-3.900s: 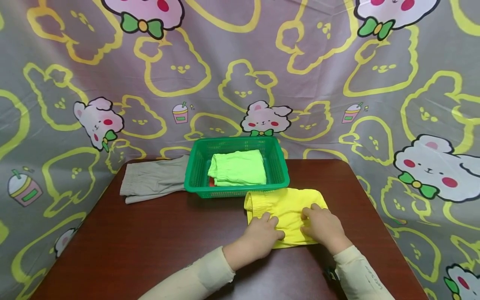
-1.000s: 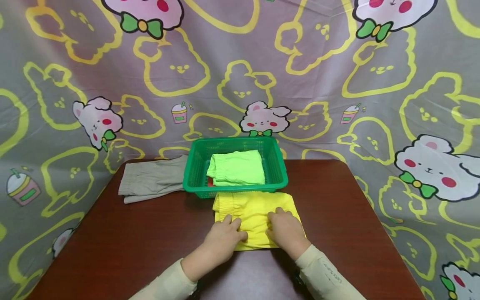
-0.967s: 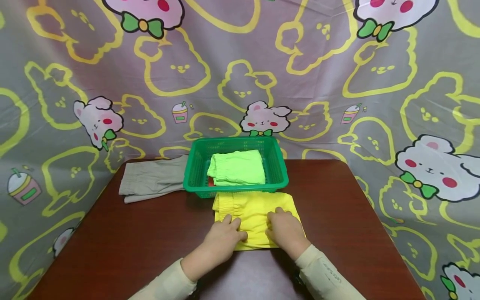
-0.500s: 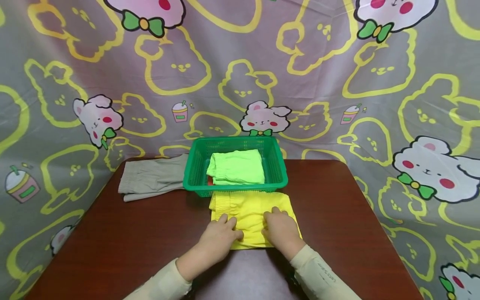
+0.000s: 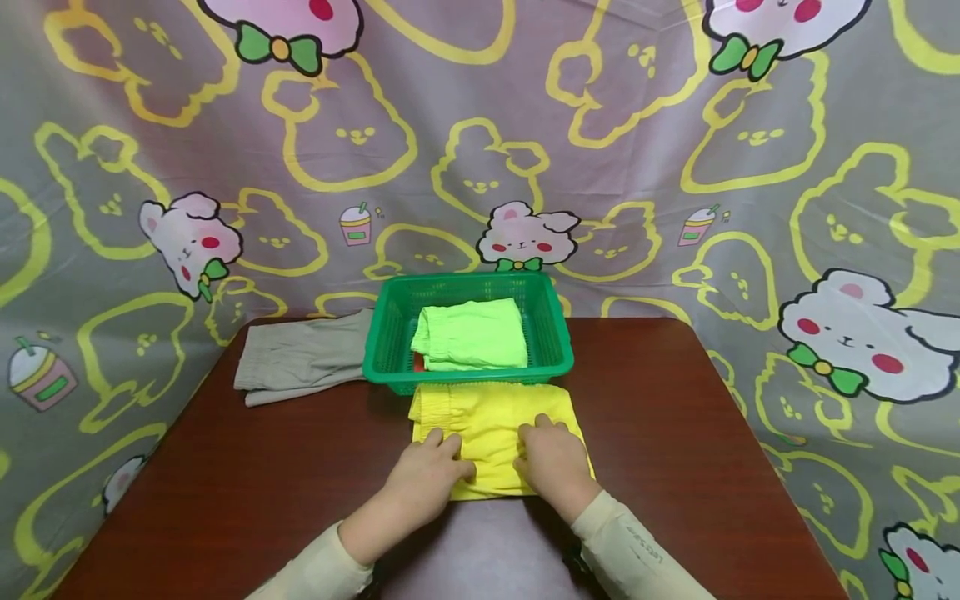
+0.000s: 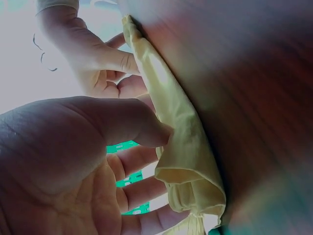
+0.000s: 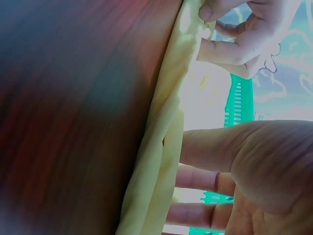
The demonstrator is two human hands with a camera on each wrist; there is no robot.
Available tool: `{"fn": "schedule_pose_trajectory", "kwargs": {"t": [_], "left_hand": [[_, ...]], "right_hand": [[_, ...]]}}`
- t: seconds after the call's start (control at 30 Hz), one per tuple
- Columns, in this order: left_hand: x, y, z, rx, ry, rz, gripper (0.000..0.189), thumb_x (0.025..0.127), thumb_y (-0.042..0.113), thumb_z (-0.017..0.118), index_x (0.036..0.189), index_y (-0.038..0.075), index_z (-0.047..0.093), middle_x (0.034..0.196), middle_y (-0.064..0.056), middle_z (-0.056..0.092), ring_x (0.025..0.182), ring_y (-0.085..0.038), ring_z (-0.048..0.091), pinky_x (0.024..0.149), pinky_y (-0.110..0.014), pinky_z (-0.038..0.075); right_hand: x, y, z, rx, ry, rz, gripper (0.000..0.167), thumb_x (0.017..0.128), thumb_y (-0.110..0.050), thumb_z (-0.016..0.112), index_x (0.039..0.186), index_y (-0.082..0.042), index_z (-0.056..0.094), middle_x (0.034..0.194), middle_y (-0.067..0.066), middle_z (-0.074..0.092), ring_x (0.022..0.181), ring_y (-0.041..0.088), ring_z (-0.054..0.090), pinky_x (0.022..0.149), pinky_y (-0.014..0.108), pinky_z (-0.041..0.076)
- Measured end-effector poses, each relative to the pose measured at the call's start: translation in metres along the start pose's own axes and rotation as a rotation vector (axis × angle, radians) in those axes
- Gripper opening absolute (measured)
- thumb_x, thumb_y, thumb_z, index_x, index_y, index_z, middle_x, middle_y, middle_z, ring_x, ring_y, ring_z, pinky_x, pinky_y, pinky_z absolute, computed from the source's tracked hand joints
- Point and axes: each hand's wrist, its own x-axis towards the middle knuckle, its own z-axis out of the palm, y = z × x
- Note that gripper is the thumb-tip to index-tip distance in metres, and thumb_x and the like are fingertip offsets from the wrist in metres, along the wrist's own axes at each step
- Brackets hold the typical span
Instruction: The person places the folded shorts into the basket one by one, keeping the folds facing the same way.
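Yellow garment: light, soft, layered cloth under both hands
In the head view, the yellow garment (image 5: 492, 433) is lying folded on the tabletop (image 5: 660, 425), just in front of the green basket (image 5: 472, 377); the left hand (image 5: 422, 475) and the right hand (image 5: 557, 463) are resting on it, fingers loosely spread, clenching nothing. The cloth is showing creases, so it is probably behaving as light, limp, not slippery and hard to damage. In the left wrist view, the left hand's thumb is touching the near edge, and folds are gaping at one end; a one-sided pull would be risking layer separation. In the right wrist view, the near edge is showing stacked layers beside the right hand's thumb. The recommended hold: fingers supporting from beneath, at the gathered waistband (image 5: 441, 407) and the opposite edge together.
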Motion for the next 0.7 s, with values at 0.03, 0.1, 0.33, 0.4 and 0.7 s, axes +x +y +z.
{"fn": "schedule_pose_trajectory", "kwargs": {"t": [0.03,0.1,0.33,0.4,0.7], "left_hand": [[-0.001,-0.001,0.000,0.000,0.006,0.000,0.032,0.086,0.007,0.071,0.092,0.038,0.077,0.090,0.004,0.054,0.080,-0.019,0.045,0.048,-0.026,0.032],[-0.004,-0.004,0.000,0.002,0.016,-0.003,0.032,0.085,0.006,0.072,0.091,0.037,0.076,0.090,0.004,0.054,0.079,-0.019,0.045,0.048,-0.026,0.031],[-0.011,-0.012,-0.003,0.010,0.044,-0.014,0.033,0.082,0.003,0.073,0.089,0.035,0.077,0.087,0.004,0.054,0.078,-0.018,0.044,0.048,-0.025,0.031],[-0.013,-0.014,-0.003,0.009,0.048,-0.019,0.034,0.081,0.002,0.073,0.088,0.035,0.076,0.087,0.004,0.054,0.077,-0.018,0.044,0.048,-0.025,0.031],[-0.023,-0.023,-0.004,0.015,0.053,-0.050,0.030,0.081,0.004,0.074,0.086,0.034,0.075,0.087,0.004,0.054,0.078,-0.019,0.045,0.049,-0.026,0.031]], "right_hand": [[0.001,-0.002,0.001,-0.004,-0.005,0.003,0.033,0.072,-0.025,0.090,0.072,-0.016,0.058,0.079,0.006,0.053,0.066,0.030,0.053,0.049,0.041,0.045],[0.002,-0.006,0.002,-0.012,-0.010,0.004,0.031,0.072,-0.026,0.090,0.074,-0.016,0.061,0.081,0.007,0.055,0.068,0.031,0.055,0.050,0.042,0.046],[0.006,-0.018,0.003,-0.024,-0.023,0.000,0.028,0.074,-0.027,0.089,0.079,-0.014,0.066,0.082,0.007,0.056,0.068,0.030,0.055,0.051,0.042,0.048],[0.006,-0.021,0.003,-0.024,-0.023,-0.003,0.027,0.074,-0.028,0.089,0.079,-0.014,0.066,0.082,0.007,0.056,0.068,0.030,0.055,0.051,0.042,0.049],[0.010,-0.035,0.006,-0.014,-0.032,-0.006,0.025,0.076,-0.028,0.088,0.080,-0.014,0.067,0.081,0.007,0.055,0.068,0.029,0.054,0.049,0.041,0.046]]}}
